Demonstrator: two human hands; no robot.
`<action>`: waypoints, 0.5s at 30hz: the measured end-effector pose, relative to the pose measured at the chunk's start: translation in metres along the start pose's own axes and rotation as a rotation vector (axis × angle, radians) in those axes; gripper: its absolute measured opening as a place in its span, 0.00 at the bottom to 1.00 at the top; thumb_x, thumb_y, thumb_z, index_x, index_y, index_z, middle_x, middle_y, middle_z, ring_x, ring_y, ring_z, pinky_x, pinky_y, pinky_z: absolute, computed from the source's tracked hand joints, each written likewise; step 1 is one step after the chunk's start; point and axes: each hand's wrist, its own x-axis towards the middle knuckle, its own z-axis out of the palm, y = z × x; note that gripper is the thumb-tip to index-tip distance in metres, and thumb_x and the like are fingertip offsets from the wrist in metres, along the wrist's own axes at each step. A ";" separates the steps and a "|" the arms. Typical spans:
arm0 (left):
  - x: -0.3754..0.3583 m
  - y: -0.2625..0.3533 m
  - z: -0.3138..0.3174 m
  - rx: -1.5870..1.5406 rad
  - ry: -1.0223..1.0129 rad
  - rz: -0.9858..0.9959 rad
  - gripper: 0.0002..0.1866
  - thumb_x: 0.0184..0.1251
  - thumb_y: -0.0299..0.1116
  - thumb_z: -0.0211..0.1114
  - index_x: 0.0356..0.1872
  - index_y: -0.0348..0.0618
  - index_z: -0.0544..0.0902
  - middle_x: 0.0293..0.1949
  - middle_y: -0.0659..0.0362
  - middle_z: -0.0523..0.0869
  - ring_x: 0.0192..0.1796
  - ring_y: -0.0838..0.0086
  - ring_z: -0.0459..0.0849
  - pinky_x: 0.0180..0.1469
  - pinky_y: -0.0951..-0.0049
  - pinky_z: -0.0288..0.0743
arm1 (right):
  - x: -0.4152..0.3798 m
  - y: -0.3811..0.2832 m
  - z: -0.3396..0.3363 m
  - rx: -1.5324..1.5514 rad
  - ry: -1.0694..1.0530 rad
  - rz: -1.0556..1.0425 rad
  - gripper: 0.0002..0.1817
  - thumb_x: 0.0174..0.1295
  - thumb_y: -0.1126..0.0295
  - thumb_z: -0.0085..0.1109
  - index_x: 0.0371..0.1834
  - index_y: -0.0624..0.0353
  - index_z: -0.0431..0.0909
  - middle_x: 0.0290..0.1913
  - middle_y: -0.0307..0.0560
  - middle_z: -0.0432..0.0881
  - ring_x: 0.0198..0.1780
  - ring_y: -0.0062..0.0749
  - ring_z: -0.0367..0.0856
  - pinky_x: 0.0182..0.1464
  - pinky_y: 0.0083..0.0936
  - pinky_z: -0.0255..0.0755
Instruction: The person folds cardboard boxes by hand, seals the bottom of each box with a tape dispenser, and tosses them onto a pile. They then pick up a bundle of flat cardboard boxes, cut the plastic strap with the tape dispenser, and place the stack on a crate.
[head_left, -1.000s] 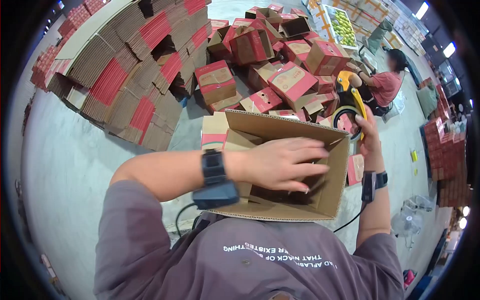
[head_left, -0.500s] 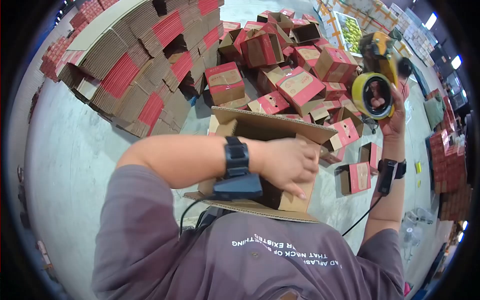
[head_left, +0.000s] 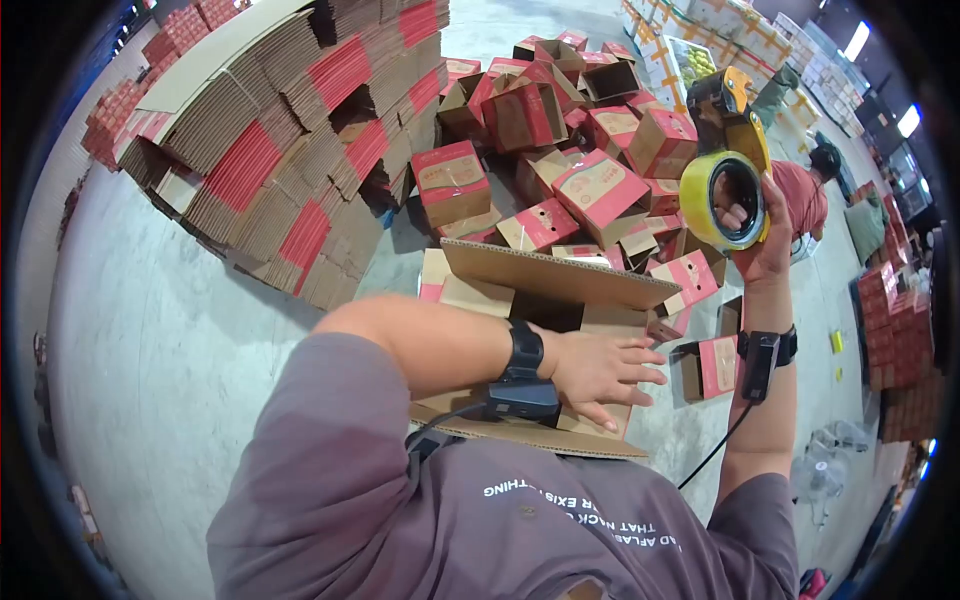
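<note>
An open cardboard box (head_left: 560, 272) stands against my body, its long flaps raised at the far and near sides. My left hand (head_left: 605, 375) lies palm down on the box's right short flap, which is folded inward, with its fingers spread. The left short flap is also turned in, and a dark gap shows between the two. Up at the right, my right hand (head_left: 766, 240) grips a tape dispenser (head_left: 742, 135) loaded with a wide yellow tape roll (head_left: 697, 205). Some of its fingertips show through the roll's core.
Flattened cartons (head_left: 240, 170) are stacked high at the left. Beyond the box lies a heap of red-and-brown boxes (head_left: 600, 190), one small box (head_left: 718, 366) near my right forearm. Another person (head_left: 800, 195) is behind my right hand. White cartons (head_left: 720, 30) stand farther back.
My left hand has shifted slightly right and spread its fingers over the right flap. The left short flap now shows folded in. The tape dispenser has moved a little left.
</note>
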 end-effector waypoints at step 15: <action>-0.140 0.163 -0.119 -0.950 0.297 -1.103 0.28 0.72 0.47 0.55 0.64 0.36 0.71 0.65 0.51 0.72 0.69 0.66 0.67 0.69 0.67 0.59 | -0.078 0.106 -0.011 -0.123 0.015 0.283 0.27 0.57 0.66 0.59 0.60 0.60 0.65 0.36 0.40 0.75 0.23 0.13 0.67 0.24 0.12 0.66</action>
